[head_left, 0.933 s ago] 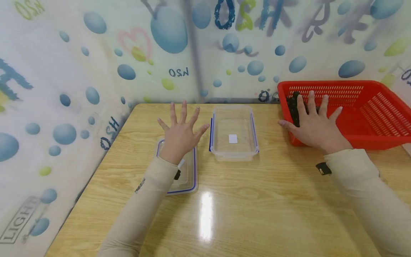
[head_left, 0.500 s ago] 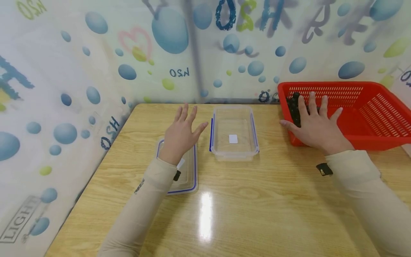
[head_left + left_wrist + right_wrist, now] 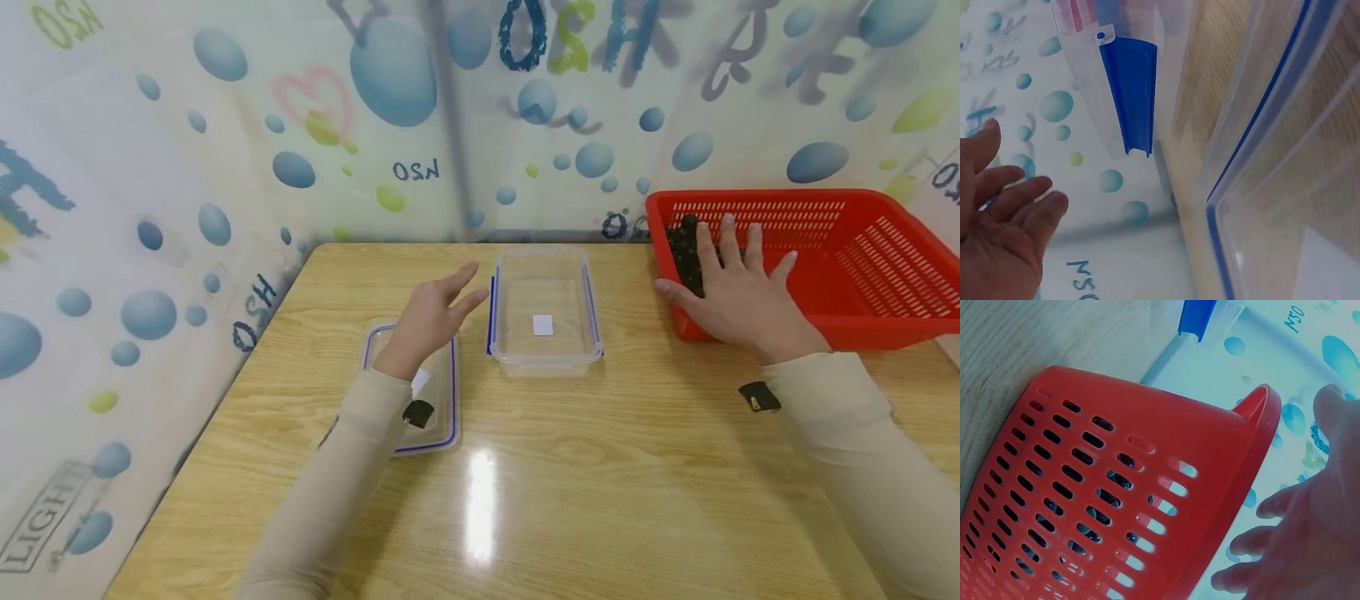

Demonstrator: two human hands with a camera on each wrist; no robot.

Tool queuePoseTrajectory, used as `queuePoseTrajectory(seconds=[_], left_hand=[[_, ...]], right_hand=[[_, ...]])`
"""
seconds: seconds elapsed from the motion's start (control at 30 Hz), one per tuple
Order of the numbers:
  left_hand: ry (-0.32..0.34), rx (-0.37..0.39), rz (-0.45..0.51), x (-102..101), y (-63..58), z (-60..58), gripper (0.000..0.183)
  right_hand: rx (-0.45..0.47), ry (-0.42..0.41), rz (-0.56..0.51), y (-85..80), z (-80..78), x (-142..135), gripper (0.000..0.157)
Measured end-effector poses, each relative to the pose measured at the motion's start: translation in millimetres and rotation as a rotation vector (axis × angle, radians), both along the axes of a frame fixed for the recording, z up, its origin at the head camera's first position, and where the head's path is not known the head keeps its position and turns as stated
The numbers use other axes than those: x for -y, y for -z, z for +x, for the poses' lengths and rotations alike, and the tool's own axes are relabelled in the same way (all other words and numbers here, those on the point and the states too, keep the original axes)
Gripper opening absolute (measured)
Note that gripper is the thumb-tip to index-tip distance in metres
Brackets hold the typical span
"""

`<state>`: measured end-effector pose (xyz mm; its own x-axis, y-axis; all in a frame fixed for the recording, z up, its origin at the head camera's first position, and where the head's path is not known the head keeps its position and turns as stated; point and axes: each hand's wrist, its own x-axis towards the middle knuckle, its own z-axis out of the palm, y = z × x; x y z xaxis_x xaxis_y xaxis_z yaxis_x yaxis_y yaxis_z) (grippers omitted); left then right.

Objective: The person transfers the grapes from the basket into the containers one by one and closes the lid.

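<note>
My left hand [image 3: 427, 321] hovers above a clear plastic lid [image 3: 438, 429] with a blue seal, thumb and fingers pointing toward a clear food container [image 3: 551, 357]. Nothing is in its grasp. In the left wrist view, the container's blue side clip [image 3: 1132, 94] hangs down ahead of the loosely bent fingers. My right hand [image 3: 750, 304] is spread wide over the near left corner of a red plastic basket [image 3: 862, 329]. Beneath its fingers, dark bumpy things [image 3: 684, 250] lie at the basket's left end, partly hidden. The right wrist view shows them darkly through the slots in the basket wall [image 3: 1147, 412].
All of it stands on a wood-grain table [image 3: 585, 475]. A pale printed wall sheet [image 3: 487, 158] rises along the table's back and left edges. White labels show on the container and the lid. A dark wrist device [image 3: 759, 397] hangs under the right sleeve.
My left hand has gone from widely spread fingers to fingers drawn together, and has turned sideways toward the container. My right hand has stayed spread over the basket.
</note>
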<state>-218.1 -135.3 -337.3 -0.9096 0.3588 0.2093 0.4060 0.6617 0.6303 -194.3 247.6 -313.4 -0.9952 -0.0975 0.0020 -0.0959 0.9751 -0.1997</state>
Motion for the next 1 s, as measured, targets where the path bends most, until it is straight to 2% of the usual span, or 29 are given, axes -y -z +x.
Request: queuePoseTrajectory(seconds=[0.17, 0.43, 0.67, 0.87, 1.0], left_hand=[[0.023, 0.128, 0.084, -0.4, 6.5, -4.9, 0.050], [0.007, 0.254, 0.139, -2.3, 17.8, -9.0, 0.049], [0.011, 0.267, 0.164, -3.8, 23.0, -11.3, 0.048], [0.008, 0.300, 0.128, -6.4, 26.7, -11.2, 0.050], [0.029, 0.311, 0.115, -7.3, 28.9, -11.9, 0.050]], right_hand=[[-0.007, -0.019, -0.026, -2.5, -0.9, -1.8, 0.102], [0.007, -0.020, -0.058, -6.0, -7.6, -4.6, 0.099], [0.014, -0.012, -0.075, -7.3, -8.8, -5.9, 0.098], [0.014, -0.020, -0.089, -5.3, -7.1, -5.4, 0.096], [0.013, -0.023, -0.088, -4.6, -7.2, -6.2, 0.096]])
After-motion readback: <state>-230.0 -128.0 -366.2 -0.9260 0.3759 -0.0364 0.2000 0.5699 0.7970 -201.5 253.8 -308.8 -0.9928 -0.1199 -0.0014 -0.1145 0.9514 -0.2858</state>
